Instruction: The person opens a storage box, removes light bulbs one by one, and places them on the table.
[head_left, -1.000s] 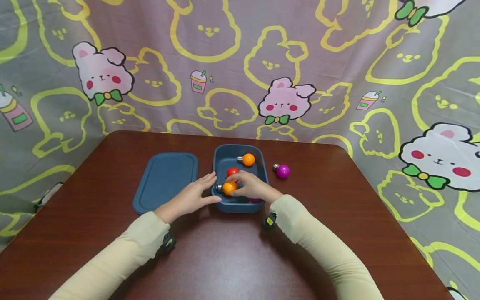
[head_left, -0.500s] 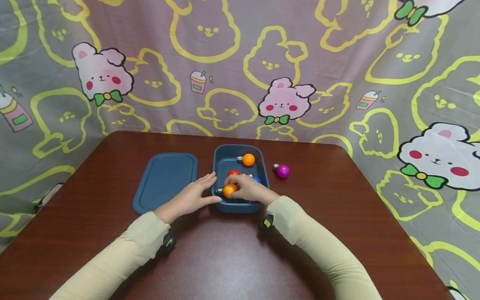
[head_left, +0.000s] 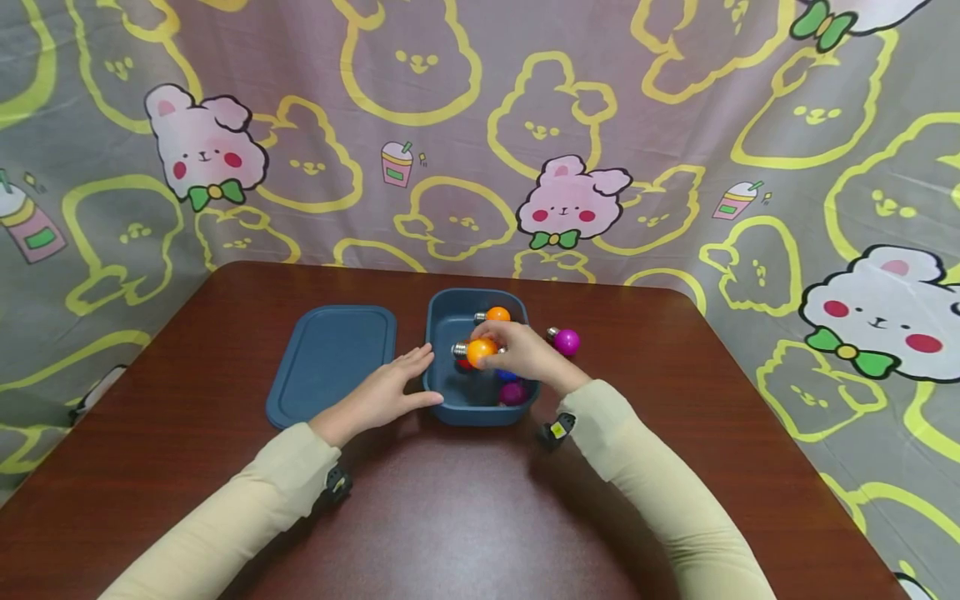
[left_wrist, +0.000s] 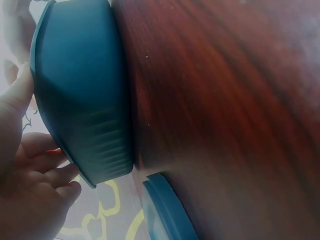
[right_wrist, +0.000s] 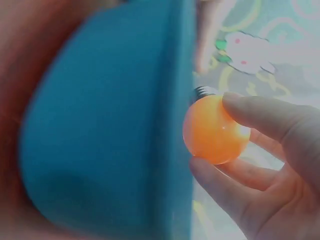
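Observation:
My right hand (head_left: 525,357) pinches an orange light bulb (head_left: 481,353) by its round globe, its screw base pointing left. In the right wrist view, thumb and fingers hold that bulb (right_wrist: 212,132) beyond the box's rim. Below it stands a blue-grey box (head_left: 480,417). Inside lie another orange bulb (head_left: 498,313) at the back, a partly hidden red bulb (head_left: 463,364), a blue bulb (head_left: 507,376) and a purple bulb (head_left: 513,393). With its fingers extended, my left hand (head_left: 382,392) rests against the box's left rim, as the left wrist view (left_wrist: 40,170) also shows.
To the left of the box lies a matching flat lid (head_left: 330,358) on the brown table (head_left: 450,517). A second purple bulb (head_left: 567,342) lies on the table just right of the box. Behind the table hangs a patterned curtain (head_left: 465,67).
My right hand has lifted the orange bulb from the front left of the box, moving it up and to the right. The blue and purple bulbs show more now. My left hand stays put.

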